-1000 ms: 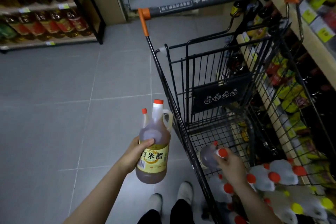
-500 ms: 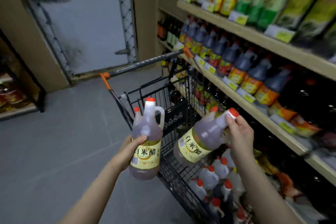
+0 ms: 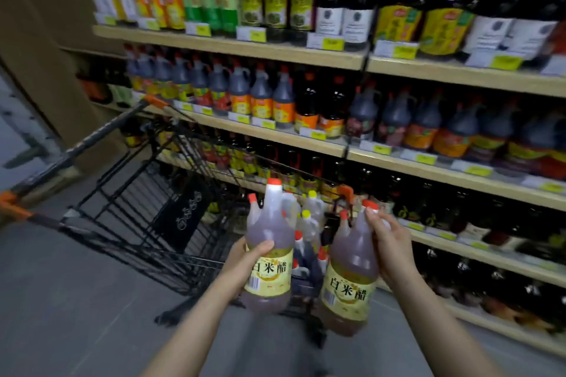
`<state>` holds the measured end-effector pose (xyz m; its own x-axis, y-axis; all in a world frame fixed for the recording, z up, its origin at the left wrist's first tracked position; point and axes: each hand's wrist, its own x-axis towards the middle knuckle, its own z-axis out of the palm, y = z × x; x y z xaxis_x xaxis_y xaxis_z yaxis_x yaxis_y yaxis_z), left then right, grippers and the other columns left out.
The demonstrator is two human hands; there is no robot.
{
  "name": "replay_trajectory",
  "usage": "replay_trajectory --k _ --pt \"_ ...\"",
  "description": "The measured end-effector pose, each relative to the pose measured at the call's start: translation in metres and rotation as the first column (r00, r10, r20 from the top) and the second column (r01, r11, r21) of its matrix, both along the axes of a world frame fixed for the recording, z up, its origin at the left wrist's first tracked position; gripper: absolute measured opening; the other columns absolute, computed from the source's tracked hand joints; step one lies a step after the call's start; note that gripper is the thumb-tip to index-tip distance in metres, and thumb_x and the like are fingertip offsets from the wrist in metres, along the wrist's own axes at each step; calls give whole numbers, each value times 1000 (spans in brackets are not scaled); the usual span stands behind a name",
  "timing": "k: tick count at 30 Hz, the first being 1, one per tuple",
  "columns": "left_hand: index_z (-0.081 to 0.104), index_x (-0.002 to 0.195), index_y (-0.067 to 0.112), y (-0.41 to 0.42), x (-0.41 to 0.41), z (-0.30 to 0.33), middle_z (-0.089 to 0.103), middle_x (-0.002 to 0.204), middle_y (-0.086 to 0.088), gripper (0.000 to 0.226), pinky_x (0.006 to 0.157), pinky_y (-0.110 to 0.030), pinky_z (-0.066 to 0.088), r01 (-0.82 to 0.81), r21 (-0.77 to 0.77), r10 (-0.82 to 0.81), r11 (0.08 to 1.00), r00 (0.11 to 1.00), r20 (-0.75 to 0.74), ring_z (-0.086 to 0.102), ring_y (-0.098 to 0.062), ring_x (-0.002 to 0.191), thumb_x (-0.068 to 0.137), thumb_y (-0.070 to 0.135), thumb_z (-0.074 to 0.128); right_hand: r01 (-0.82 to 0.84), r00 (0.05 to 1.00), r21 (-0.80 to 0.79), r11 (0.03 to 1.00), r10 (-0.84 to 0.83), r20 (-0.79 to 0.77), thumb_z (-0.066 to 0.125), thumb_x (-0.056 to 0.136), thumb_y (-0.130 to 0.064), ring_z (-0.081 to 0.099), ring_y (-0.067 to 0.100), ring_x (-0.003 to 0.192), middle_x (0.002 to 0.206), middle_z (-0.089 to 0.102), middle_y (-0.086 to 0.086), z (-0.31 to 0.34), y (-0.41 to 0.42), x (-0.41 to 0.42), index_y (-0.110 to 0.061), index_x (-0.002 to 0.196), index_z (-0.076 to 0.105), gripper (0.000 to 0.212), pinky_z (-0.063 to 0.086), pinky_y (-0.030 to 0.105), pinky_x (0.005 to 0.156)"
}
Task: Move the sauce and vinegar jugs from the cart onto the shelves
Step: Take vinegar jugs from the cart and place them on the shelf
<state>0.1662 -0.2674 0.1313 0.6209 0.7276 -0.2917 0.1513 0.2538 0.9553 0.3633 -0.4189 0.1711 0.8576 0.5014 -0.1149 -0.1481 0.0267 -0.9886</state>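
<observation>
Vinegar jugs point(image 3: 269, 254) point(image 3: 349, 278) upright, one in each hand point(image 3: 242, 260) point(image 3: 389, 248), above cart point(image 3: 147, 193).

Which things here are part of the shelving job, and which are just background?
In the job:
- left hand gripping one vinegar jug
- right hand gripping a second vinegar jug
- cart with more jugs inside
- shelves

Background:
- stocked dark bottles on the top shelf
- grey floor
</observation>
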Motion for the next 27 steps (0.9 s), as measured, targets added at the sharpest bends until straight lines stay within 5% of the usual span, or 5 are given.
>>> replay_trajectory --k 4,10,15,22,27 --pt "65 92 18 -45 44 -5 73 86 -3 62 76 -36 55 116 55 -114 992 993 -40 70 -22 83 41 53 72 125 992 -47 991 -125 6 63 87 -23 60 18 72 75 65 6 -7 -66 15 -15 75 64 15 50 21 59" --pt "62 102 19 -136 121 -13 71 96 -5 77 76 -31 54 317 83 -315 945 948 -42 68 -17 87 37 59 70 339 937 -64 939 -343 -69 66 85 -26 63 29 92 95 68 16 -18 -183 49 -19 81 65 9 50 44 85" --pt "62 92 23 -241 193 -7 70 83 6 69 61 -17 51 446 91 -444 890 895 -45 67 -1 73 35 60 67 421 906 -51 906 -423 -38 64 87 -23 62 25 78 81 66 13 -15 -299 88 -4 84 65 19 50 37 72" --pt "61 90 27 -381 274 -5 72 75 11 69 63 -18 51 571 109 -567 814 821 -67 68 -1 71 34 66 67 490 872 -42 871 -490 22 71 77 -38 53 24 74 77 56 15 -10 -456 155 4 84 60 44 41 39 70" --pt "63 99 21 -448 337 1 74 87 0 85 79 -37 55 637 90 -631 766 771 -87 71 -19 85 31 71 73 605 796 -51 795 -604 25 72 78 -34 58 26 82 83 63 17 -1 -538 201 -5 80 64 30 47 42 77"
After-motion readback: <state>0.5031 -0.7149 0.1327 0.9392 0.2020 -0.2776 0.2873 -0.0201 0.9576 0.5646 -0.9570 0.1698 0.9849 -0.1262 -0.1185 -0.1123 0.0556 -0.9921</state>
